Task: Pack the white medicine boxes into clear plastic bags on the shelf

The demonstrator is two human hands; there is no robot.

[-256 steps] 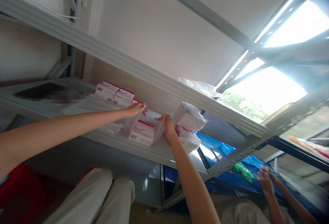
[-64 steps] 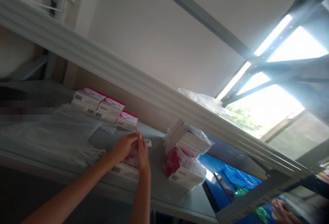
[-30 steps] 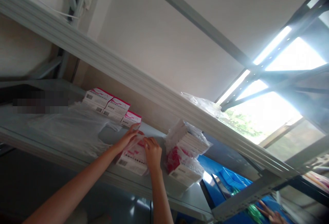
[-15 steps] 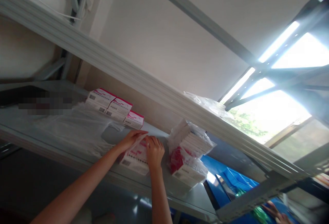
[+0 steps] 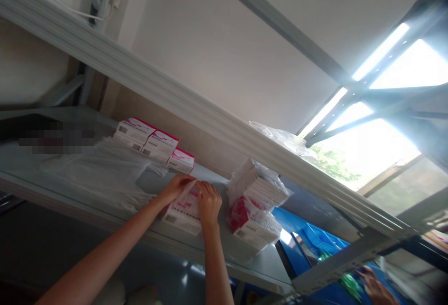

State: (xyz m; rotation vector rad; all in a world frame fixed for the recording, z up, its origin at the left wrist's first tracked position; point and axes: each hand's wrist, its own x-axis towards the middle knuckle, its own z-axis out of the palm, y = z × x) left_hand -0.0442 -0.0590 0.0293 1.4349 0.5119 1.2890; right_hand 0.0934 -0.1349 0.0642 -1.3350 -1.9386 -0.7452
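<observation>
A white and pink carton pack lies near the front of the grey shelf, below my hands. Thin clear plastic film, probably a bag, spans the top of the pack between my fingers. My left hand is closed on the film at the pack's rear left. My right hand grips it close beside, its wrist hiding the pack's right end. Whether the film encloses the whole pack cannot be made out. To the right stand bagged cartons, with another bagged stack behind them.
Several white and pink cartons stand along the back wall. Flat clear plastic bags are spread at the left. An upper shelf beam crosses above my hands. Beyond the right upright, a co-worker's hand is near green plastic and blue bins.
My hands have come slightly closer together along the film's upper edge. The view has shifted a little. At the right, the co-worker's hand has moved.
</observation>
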